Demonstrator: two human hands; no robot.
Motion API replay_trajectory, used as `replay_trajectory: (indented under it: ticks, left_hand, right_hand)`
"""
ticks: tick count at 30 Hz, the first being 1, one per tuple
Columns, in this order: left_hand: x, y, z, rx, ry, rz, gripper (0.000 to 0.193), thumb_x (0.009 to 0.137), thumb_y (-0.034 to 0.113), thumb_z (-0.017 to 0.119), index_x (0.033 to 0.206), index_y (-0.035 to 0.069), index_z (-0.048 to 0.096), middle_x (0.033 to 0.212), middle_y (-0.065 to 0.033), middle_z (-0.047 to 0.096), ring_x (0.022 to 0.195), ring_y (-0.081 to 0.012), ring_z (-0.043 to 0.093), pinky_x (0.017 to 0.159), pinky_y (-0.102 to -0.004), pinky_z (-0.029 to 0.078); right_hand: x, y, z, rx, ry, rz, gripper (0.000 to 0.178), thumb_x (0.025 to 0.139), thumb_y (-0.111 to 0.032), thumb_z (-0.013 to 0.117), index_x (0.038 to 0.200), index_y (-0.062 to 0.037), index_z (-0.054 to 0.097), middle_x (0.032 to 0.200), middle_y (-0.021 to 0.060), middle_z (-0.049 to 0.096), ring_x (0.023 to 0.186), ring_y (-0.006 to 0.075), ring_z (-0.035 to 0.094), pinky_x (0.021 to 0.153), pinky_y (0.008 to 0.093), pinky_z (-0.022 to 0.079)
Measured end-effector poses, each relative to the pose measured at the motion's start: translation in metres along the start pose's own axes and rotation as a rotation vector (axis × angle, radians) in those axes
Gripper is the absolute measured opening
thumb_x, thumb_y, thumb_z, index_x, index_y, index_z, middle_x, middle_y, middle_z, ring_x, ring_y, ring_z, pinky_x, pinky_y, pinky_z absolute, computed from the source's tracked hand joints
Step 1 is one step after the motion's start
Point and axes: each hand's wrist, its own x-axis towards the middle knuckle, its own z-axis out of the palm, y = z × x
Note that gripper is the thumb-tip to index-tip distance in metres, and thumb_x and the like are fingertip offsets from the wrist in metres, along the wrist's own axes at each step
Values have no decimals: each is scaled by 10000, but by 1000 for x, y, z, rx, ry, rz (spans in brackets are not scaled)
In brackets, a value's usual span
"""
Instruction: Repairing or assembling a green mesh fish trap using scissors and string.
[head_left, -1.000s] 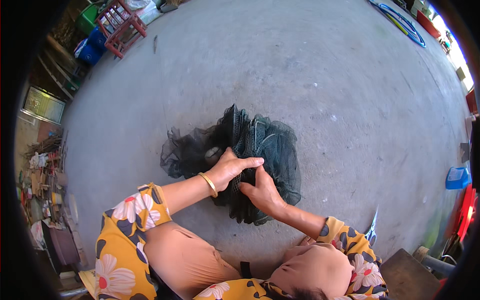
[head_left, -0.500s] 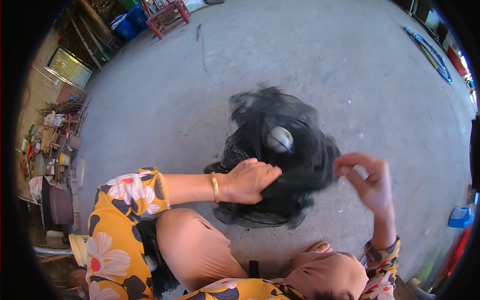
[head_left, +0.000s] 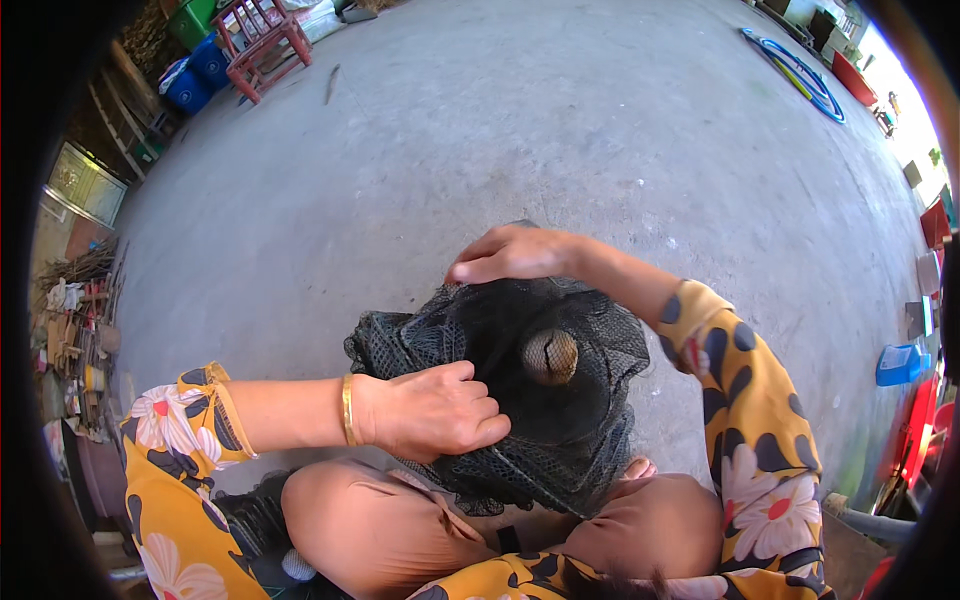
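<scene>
A bunched black mesh net point(head_left: 600, 420) lies in front of my knees, gathered in loose folds. Near its middle sits a round, pale tan float-like ball point(head_left: 549, 357) with mesh over it and a dark curved line on it. My left hand point(head_left: 430, 410), with a gold bangle at the wrist, is closed in a fist on the net's near left folds. At the far side, my right hand point(head_left: 515, 255) reaches across the top, its fingers bent together over the net's edge; their tips are partly hidden.
Beside my left thigh is more black netting point(head_left: 262, 525) with a similar pale ball point(head_left: 297, 565). A red wooden chair point(head_left: 265, 45) and blue bins point(head_left: 190, 85) stand far left. A coiled blue hose point(head_left: 795, 75) lies far right, a blue plastic container point(head_left: 902, 364) nearer. Clutter lines the left wall.
My right hand has moved from the right of the net to its far edge. The net was blurred by motion and is now steadier and nearer to me. The view has shifted.
</scene>
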Motion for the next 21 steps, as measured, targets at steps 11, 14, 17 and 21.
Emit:
replay_trajectory:
  ticks: [11,14,17,21]
  left_hand:
    - [-96,-40,-34,-292,407,-633,731,562,103,761,1240,16,503,1128,-130,617,1032,-257,613,926,-364,455]
    - [-129,-43,-35,-525,712,-1007,848,571,91,738,1336,-80,412,1235,-155,589,1126,-209,567,1010,-321,402]
    - [-128,-53,-50,-669,985,-1022,729,558,55,662,1251,-91,489,1143,-103,619,1039,-172,586,951,-294,435]
    - [-142,-61,-64,-803,1097,-980,615,533,49,551,1135,-73,576,1032,-79,656,932,-160,612,870,-267,465]
  right_hand:
    - [-70,120,22,955,246,318,621,956,-410,490,1374,44,421,1443,211,390,1341,309,384,1096,367,360]
    - [-70,143,43,1192,101,-99,289,944,-255,581,1054,6,631,700,9,575,608,117,533,660,298,471]
    - [-62,110,46,1018,312,89,200,944,-210,590,929,-18,643,532,-79,355,459,57,302,525,261,334]
    - [-62,128,32,1137,407,94,195,963,-167,549,950,-5,657,564,-56,452,491,52,358,524,261,346]
